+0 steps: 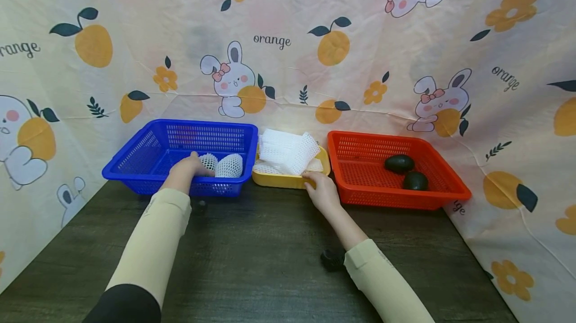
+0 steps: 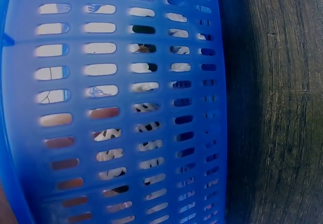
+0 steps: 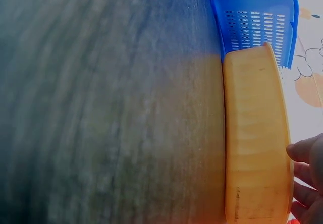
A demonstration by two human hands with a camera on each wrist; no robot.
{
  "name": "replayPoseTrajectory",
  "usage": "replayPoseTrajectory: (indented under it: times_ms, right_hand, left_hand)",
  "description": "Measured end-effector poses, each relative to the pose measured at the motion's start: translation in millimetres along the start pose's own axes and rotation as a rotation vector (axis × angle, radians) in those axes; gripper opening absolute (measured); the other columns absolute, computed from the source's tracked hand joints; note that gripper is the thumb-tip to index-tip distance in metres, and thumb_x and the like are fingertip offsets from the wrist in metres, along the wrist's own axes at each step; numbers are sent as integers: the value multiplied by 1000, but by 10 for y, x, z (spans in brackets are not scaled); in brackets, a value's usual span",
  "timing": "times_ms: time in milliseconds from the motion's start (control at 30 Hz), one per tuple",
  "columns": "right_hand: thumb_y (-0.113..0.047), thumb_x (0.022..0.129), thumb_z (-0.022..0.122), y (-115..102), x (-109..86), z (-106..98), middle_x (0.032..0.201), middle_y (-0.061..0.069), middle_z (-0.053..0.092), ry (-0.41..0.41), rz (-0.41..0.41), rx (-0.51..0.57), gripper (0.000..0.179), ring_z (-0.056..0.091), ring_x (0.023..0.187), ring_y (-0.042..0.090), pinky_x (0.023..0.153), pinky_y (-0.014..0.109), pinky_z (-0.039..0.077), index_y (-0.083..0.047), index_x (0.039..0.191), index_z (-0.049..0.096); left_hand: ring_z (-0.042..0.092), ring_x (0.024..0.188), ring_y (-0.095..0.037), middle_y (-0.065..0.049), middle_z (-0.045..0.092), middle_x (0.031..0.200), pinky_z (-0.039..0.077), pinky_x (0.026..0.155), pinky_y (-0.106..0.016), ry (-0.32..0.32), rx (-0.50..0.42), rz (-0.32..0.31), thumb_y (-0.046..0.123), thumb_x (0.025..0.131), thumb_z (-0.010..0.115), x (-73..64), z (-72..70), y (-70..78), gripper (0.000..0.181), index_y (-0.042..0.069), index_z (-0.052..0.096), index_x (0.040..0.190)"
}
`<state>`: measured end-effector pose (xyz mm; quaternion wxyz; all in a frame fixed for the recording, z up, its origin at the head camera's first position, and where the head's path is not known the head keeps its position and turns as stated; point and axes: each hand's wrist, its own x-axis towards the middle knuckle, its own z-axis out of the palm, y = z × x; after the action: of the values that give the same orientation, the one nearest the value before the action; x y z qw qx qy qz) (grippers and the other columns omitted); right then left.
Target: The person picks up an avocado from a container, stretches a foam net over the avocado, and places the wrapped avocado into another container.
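Inside the blue basket (image 1: 135, 175), at its near side, my left hand (image 1: 186, 165) holds a dark fruit, seemingly an avocado, in a white foam net (image 1: 208, 161). Another netted fruit (image 1: 229, 166) lies just right of it. The left wrist view mostly shows the slotted basket wall (image 2: 116, 148), with parts of fingers and netting behind the slots. My right hand (image 1: 323, 194) is at the near right rim of the yellow tray (image 1: 283, 181), fingertips touching the edge. White foam nets (image 1: 288, 150) are piled in this tray.
A red basket (image 1: 360, 195) stands right of the yellow tray, with two bare avocados (image 1: 399, 163) inside. All three containers line the back of the dark wooden table (image 1: 261, 258), against a printed cloth (image 1: 288, 78). Another cloth side rises at the right.
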<state>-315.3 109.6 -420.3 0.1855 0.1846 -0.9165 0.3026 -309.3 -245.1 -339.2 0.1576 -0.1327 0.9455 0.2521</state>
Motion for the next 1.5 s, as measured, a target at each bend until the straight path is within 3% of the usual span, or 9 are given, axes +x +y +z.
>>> replayPoseTrajectory:
  times_ms: [200,400,767,1267,1367,1500]
  right_hand:
    - [-6,86,70,-6,-12,-13,115,6,67,-18,-2,5,27,59,110,24,95,39,43,-8,113,71]
    - [-5,87,69,-12,-11,-26,116,7,66,-39,-5,5,28,59,111,23,96,39,43,-8,114,70]
    - [-5,87,69,-10,-8,-35,119,6,65,-72,8,-15,31,57,113,22,96,39,43,-10,118,69]
    - [-8,87,69,-52,-13,-114,123,6,63,-117,-11,-43,34,54,118,22,100,40,40,-9,121,67]
    - [-10,88,69,-74,-22,-149,122,5,63,-125,-13,-51,33,54,117,22,99,41,40,-9,121,67]
    - [-12,88,69,-124,-52,-226,119,6,64,-123,-27,-45,32,56,114,24,96,42,43,-9,120,67]
  left_hand:
    - [17,133,-54,-39,15,146,21,106,-60,27,-3,82,37,90,59,85,17,-37,95,-12,1,147]
    - [21,132,-53,-38,20,145,24,106,-58,53,-5,132,34,93,55,85,4,-48,83,-13,12,146]
    - [23,131,-53,-38,21,144,25,105,-59,41,-9,133,28,92,57,43,-15,-33,80,-12,14,146]
    - [23,131,-53,-36,25,145,21,103,-65,123,50,157,31,92,58,25,-47,49,80,-10,16,147]
    - [23,130,-55,-35,27,144,18,102,-67,161,55,171,29,93,57,-3,-54,113,76,-9,20,147]
    - [28,128,-54,-34,33,142,19,101,-69,255,85,231,29,93,56,-36,-47,232,68,-6,29,145]
